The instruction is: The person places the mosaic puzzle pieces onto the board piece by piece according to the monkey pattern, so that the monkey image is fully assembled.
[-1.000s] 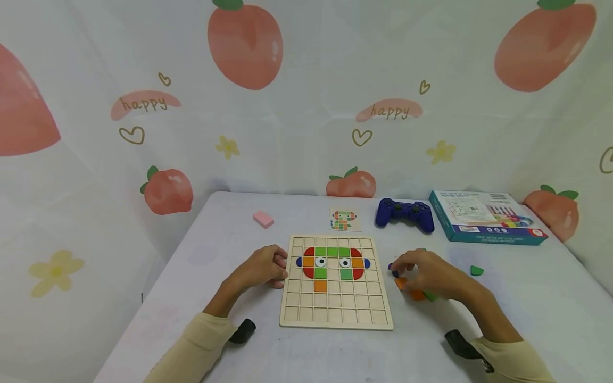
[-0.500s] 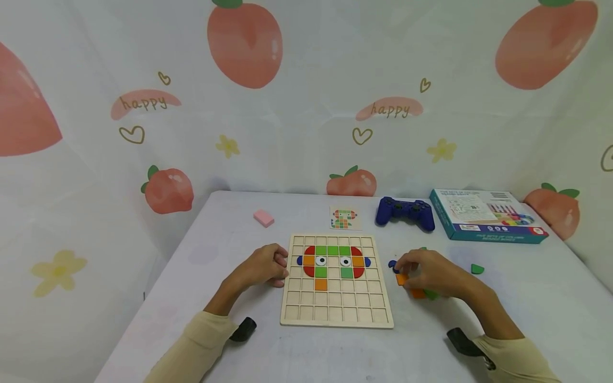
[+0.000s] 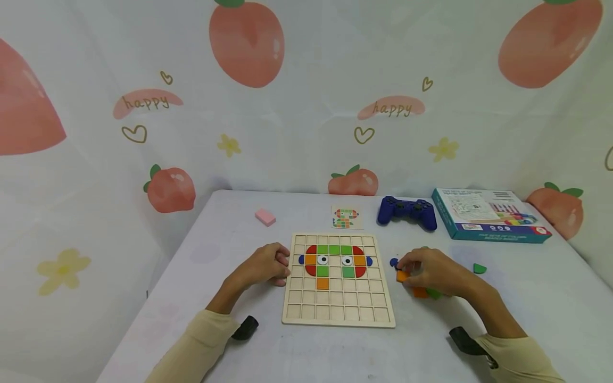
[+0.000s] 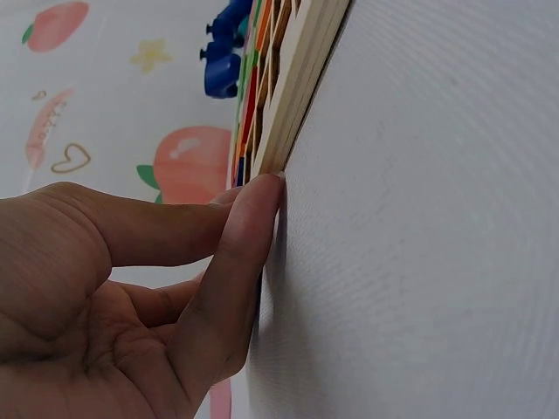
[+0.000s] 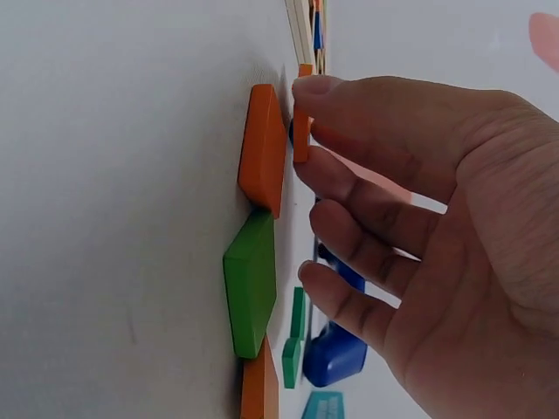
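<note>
A wooden grid board (image 3: 338,313) lies flat between the two hands, with red, orange, green, blue and eye tiles set in its upper half. At its left edge is my left hand (image 3: 262,264), holding the rim by thumb and fingers; in the left wrist view the thumb (image 4: 253,209) touches the board's side. My right hand (image 3: 436,271) is right of the board. It pinches a thin orange tile (image 5: 302,122) by the fingertips. Below the hand lie another orange tile (image 5: 262,148) and a green tile (image 5: 251,284). A blue piece (image 3: 394,262) sits beside the fingertips.
A picture card (image 3: 355,224) stands behind the board, with a blue game controller (image 3: 407,214) and a flat box (image 3: 493,213) to its right. A pink block (image 3: 265,217) is at the back left. One green piece (image 3: 479,268) lies farther right.
The orange tile at my right fingertips has shifted slightly away from me, and the blue piece beside them shows more. My left hand stays on the board's edge.
</note>
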A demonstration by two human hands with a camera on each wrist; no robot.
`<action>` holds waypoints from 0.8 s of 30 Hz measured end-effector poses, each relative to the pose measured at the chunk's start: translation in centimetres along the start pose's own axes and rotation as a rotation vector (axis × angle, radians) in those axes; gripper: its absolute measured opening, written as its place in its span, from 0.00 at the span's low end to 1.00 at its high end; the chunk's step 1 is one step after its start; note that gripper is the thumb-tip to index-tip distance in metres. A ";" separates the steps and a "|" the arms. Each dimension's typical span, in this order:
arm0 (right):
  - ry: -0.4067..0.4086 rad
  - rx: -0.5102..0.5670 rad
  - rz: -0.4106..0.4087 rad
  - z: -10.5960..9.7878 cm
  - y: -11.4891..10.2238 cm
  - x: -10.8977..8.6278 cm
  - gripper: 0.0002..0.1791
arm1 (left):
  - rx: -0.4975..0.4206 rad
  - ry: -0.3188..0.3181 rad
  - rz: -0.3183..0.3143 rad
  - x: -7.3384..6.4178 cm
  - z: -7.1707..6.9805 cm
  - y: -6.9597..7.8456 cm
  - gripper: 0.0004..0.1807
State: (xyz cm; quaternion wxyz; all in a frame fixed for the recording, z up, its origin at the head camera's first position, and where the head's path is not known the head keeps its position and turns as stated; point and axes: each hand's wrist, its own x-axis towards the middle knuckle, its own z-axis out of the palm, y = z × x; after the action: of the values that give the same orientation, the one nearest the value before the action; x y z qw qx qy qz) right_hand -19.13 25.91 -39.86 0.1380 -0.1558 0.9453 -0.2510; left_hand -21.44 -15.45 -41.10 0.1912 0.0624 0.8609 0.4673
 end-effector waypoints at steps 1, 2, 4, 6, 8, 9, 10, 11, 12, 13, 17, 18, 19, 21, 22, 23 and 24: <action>0.001 0.001 -0.005 0.0 0.0 0.0 0.18 | -0.002 0.000 -0.001 0.0 0.0 0.0 0.23; 0.004 0.001 -0.011 0.0 0.0 0.0 0.17 | -0.002 0.001 -0.001 0.0 0.0 0.1 0.23; 0.011 0.005 -0.026 0.0 -0.1 0.1 0.16 | 0.000 0.001 0.000 0.0 0.1 0.1 0.23; 0.022 0.008 -0.045 0.1 -0.3 0.2 0.15 | 0.002 0.002 0.000 0.0 0.1 0.2 0.23; 0.034 0.012 -0.065 0.3 -0.6 0.3 0.15 | 0.004 0.004 -0.002 -0.1 0.1 0.2 0.23; 0.040 0.018 -0.073 0.5 -0.7 0.3 0.15 | 0.003 0.004 -0.002 -0.1 0.1 0.2 0.23; 0.045 0.021 -0.083 0.6 -0.8 0.3 0.16 | 0.003 0.003 -0.002 -0.1 0.1 0.2 0.23; 0.048 0.024 -0.086 0.7 -1.0 0.4 0.16 | 0.004 0.003 -0.002 -0.1 0.1 0.2 0.23; 0.050 0.026 -0.088 0.8 -1.1 0.4 0.16 | 0.003 0.001 -0.002 -0.1 0.1 0.2 0.23; 0.053 0.027 -0.091 0.9 -1.2 0.5 0.16 | 0.002 0.000 -0.002 -0.2 0.1 0.2 0.23; 0.073 0.022 -0.118 1.2 -1.6 0.6 0.15 | -0.001 -0.001 -0.003 -0.1 0.1 0.1 0.23; 0.077 0.022 -0.125 1.2 -1.7 0.7 0.15 | -0.004 0.000 -0.004 -0.1 0.1 0.1 0.23; 0.080 0.021 -0.133 1.2 -1.8 0.7 0.15 | -0.006 -0.001 -0.003 0.0 0.1 0.1 0.23; 0.078 0.022 -0.141 1.3 -2.1 0.8 0.14 | -0.005 -0.003 -0.001 0.0 0.0 0.1 0.23; 0.076 0.024 -0.142 1.4 -2.2 0.8 0.14 | -0.005 -0.004 0.000 0.0 0.0 0.0 0.23; 0.072 0.026 -0.143 1.5 -2.3 0.9 0.14 | -0.004 -0.005 0.001 0.0 0.0 0.0 0.23; 0.069 0.026 -0.143 1.6 -2.5 0.9 0.14 | -0.003 -0.006 0.000 0.0 -0.1 0.0 0.23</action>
State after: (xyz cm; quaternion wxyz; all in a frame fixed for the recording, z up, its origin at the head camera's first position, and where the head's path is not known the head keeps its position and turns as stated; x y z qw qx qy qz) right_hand -18.86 22.80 -40.10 0.0892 -0.2125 0.9327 -0.2775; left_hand -21.44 -15.51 -41.06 0.1938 0.0633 0.8596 0.4684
